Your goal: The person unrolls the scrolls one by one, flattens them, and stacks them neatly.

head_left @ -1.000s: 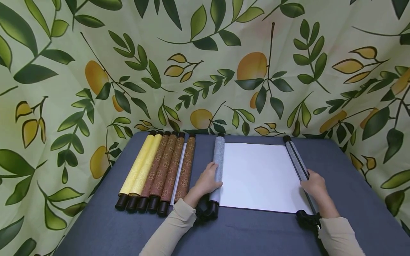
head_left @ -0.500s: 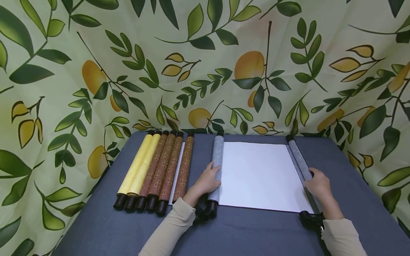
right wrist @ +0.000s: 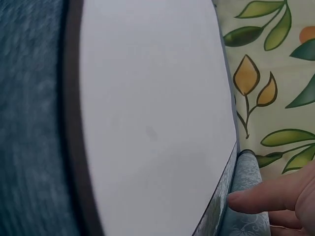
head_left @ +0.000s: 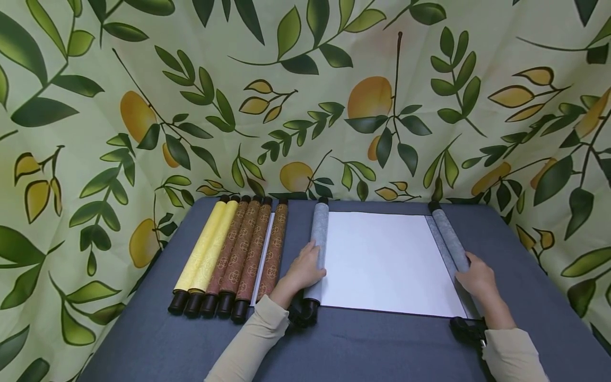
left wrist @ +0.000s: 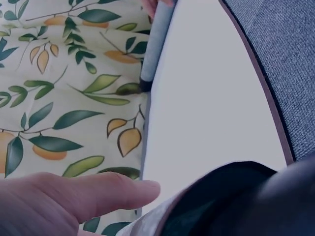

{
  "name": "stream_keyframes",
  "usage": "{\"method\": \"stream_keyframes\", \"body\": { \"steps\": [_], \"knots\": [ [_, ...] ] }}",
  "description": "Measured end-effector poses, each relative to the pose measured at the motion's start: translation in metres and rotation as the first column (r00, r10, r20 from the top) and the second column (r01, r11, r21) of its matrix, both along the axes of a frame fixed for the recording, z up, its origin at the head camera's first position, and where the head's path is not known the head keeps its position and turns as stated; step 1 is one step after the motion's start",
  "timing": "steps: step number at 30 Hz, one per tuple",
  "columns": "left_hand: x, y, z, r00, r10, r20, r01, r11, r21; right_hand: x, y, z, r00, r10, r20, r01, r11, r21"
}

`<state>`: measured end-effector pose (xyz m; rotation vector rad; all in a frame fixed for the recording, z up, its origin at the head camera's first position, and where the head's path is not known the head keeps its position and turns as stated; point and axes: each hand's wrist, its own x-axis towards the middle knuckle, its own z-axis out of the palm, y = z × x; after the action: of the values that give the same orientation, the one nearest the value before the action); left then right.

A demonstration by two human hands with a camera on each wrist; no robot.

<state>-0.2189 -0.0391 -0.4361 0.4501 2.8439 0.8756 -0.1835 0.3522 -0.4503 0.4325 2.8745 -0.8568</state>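
Observation:
A hanging scroll lies partly unrolled on the table, its blank white sheet (head_left: 382, 260) spread between two grey-blue patterned rolls with black end knobs. My left hand (head_left: 302, 270) grips the left roll (head_left: 320, 223), thumb on the sheet side and fingers over the far side. At the other end my right hand (head_left: 479, 277) holds the right roll (head_left: 447, 228) near its middle. A grey border strip (head_left: 444, 246) shows beside that roll. In the right wrist view the right thumb (right wrist: 251, 196) lies on the patterned roll (right wrist: 243, 221); the left wrist view shows the left thumb (left wrist: 128, 191) stretched by its roll.
Left of the scroll, several rolled scrolls lie side by side: two yellow ones (head_left: 206, 246) and several brown flower-patterned ones (head_left: 238, 254). A dark blue-grey cloth (head_left: 372, 350) covers the table. Behind it hangs a leaf-and-fruit printed curtain (head_left: 296, 106).
The right hand has moved rightward with its roll, and the grey border strip beside it has come into fuller view. The left hand and left roll have shifted slightly left.

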Motion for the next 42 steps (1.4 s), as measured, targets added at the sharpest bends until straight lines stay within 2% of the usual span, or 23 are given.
{"method": "stream_keyframes", "body": {
  "steps": [3, 8, 19, 25, 29, 34, 38, 42],
  "knots": [
    [0.001, -0.001, 0.000, 0.999, 0.032, 0.007, -0.031, 0.999, -0.029, 0.000, 0.000, -0.001, 1.000, -0.007, -0.005, 0.007, 1.000, 0.009],
    [0.001, -0.003, -0.001, 0.999, 0.047, 0.011, -0.046, 0.998, -0.037, 0.001, 0.001, -0.002, 1.000, -0.022, -0.017, 0.022, 1.000, 0.011],
    [0.001, -0.005, -0.001, 0.997, 0.073, 0.009, -0.073, 0.997, 0.015, 0.000, 0.001, -0.005, 0.988, -0.128, -0.090, 0.128, 0.992, -0.009],
    [0.003, -0.003, 0.000, 0.999, 0.044, 0.000, -0.044, 0.999, 0.030, 0.003, 0.011, -0.006, 0.984, -0.152, -0.097, 0.152, 0.988, -0.001],
    [0.005, -0.002, -0.002, 1.000, 0.018, 0.019, -0.018, 0.999, 0.034, 0.005, 0.018, -0.008, 0.982, -0.152, -0.111, 0.154, 0.988, 0.009],
    [0.007, -0.001, -0.004, 0.997, 0.031, 0.066, -0.032, 0.999, 0.011, 0.008, 0.027, -0.010, 0.984, -0.102, -0.143, 0.107, 0.994, 0.024],
    [0.008, -0.001, -0.006, 0.997, 0.040, 0.071, -0.039, 0.999, -0.017, 0.011, 0.033, -0.010, 0.987, -0.028, -0.159, 0.036, 0.998, 0.052],
    [0.009, -0.002, -0.006, 0.997, 0.047, 0.059, -0.047, 0.999, 0.002, 0.012, 0.035, -0.010, 0.988, 0.012, -0.151, -0.004, 0.998, 0.055]
  ]
}}
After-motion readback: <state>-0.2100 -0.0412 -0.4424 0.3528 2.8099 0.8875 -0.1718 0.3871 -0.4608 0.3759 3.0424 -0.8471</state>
